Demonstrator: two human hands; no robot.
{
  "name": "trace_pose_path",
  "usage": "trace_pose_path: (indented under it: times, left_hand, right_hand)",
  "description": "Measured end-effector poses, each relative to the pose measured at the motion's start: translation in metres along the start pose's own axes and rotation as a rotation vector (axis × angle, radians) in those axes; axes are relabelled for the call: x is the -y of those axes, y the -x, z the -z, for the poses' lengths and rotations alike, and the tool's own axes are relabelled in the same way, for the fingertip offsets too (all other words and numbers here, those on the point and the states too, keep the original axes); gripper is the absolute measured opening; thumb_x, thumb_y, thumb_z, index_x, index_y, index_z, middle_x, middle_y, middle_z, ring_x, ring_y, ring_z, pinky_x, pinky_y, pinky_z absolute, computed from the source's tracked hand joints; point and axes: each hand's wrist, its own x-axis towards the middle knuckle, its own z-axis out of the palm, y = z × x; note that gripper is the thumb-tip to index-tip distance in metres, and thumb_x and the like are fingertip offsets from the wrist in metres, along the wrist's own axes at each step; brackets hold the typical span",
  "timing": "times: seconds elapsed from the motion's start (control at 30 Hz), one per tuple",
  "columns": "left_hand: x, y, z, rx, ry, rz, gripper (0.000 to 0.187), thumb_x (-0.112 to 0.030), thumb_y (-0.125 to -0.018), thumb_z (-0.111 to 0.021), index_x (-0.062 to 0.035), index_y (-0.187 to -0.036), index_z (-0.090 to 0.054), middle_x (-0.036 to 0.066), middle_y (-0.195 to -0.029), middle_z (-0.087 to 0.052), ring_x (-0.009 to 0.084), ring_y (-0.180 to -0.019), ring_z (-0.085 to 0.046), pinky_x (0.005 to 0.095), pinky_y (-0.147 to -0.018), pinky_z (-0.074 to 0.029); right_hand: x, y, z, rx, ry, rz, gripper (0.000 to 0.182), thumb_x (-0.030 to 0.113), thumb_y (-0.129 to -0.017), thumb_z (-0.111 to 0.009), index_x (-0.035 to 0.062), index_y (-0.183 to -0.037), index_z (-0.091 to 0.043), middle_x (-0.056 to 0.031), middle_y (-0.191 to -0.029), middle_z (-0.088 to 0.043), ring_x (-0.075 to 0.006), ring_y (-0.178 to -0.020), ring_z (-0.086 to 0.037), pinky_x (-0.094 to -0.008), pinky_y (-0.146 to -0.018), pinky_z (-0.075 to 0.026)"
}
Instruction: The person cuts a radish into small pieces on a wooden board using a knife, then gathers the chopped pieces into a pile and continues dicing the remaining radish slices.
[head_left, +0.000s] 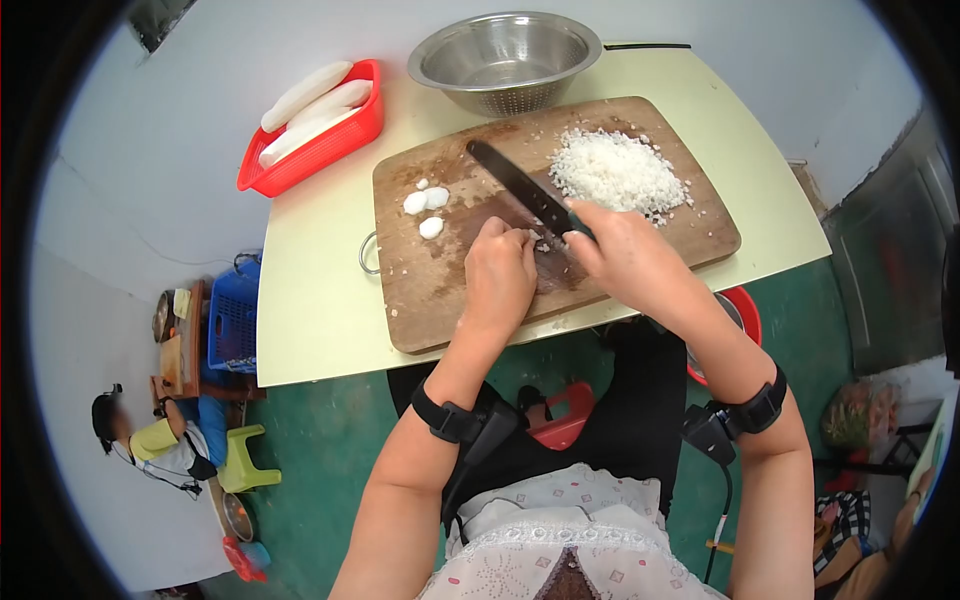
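Observation:
My right hand (632,250) grips the handle of a dark-bladed knife (515,185), its blade slanting up and left over a wooden cutting board (440,315). Beside the handle, my left hand (500,275) is closed with its fingertips down on the board; whatever lies under them is mostly hidden. Small white bits (545,243) show between the two hands. A heap of finely chopped white pieces (615,175) lies on the board's right part. Toward its left sit several white round slices (431,228).
A metal colander (505,65) stands behind the board. At back left, a red plastic basket (315,150) holds long peeled white vegetables (305,95). A metal ring (367,253) sticks out from the board's left edge. Another person (150,440) is at far left, near a green stool (247,460).

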Motion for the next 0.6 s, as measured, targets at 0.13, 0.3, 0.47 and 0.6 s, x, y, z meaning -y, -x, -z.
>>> trace_pose_path:
  times: [0.13,0.3,0.47,0.6]
  left_hand:
    - [-0.0011,0.0008,0.0001,0.014,-0.017,0.01,0.009,-0.002,-0.076,-0.064,0.0041,-0.081,-0.069,0.017,-0.078,-0.06,0.0342,-0.073,-0.06,0.0409,-0.067,-0.048]
    - [-0.0027,0.0006,0.0,0.033,-0.034,0.036,0.01,-0.002,-0.076,-0.063,0.0044,-0.081,-0.069,0.017,-0.079,-0.06,0.0344,-0.074,-0.06,0.0407,-0.068,-0.049]
    - [-0.0018,0.0007,0.0004,0.025,-0.054,0.011,0.009,0.0,-0.075,-0.063,0.0046,-0.081,-0.069,0.018,-0.078,-0.06,0.0344,-0.073,-0.06,0.0401,-0.068,-0.049]
    - [0.0022,0.0002,0.0006,0.007,-0.007,0.019,0.008,0.001,-0.073,-0.065,0.0037,-0.079,-0.07,0.018,-0.077,-0.061,0.0338,-0.072,-0.061,0.0393,-0.067,-0.049]
  right_hand:
    - [-0.0051,0.0048,0.0013,-0.056,-0.003,0.024,0.032,0.011,-0.086,-0.058,-0.0051,-0.114,-0.055,-0.027,-0.074,-0.061,-0.0426,-0.072,-0.061,-0.046,-0.064,-0.048]
    - [-0.0025,0.005,0.0026,-0.012,0.051,0.048,0.026,0.013,-0.086,-0.057,-0.0058,-0.105,-0.056,-0.0266,-0.07,-0.061,-0.0428,-0.071,-0.062,-0.0485,-0.064,-0.051]
    - [-0.0073,0.0037,-0.0015,0.054,0.077,0.022,0.032,0.01,-0.086,-0.059,-0.0033,-0.115,-0.055,-0.0273,-0.075,-0.061,-0.0426,-0.073,-0.06,-0.0475,-0.065,-0.048]
    - [-0.0046,-0.0017,-0.0043,0.05,0.11,0.012,0.029,0.01,-0.086,-0.058,-0.0031,-0.112,-0.057,-0.0278,-0.076,-0.06,-0.0428,-0.075,-0.06,-0.048,-0.066,-0.048]
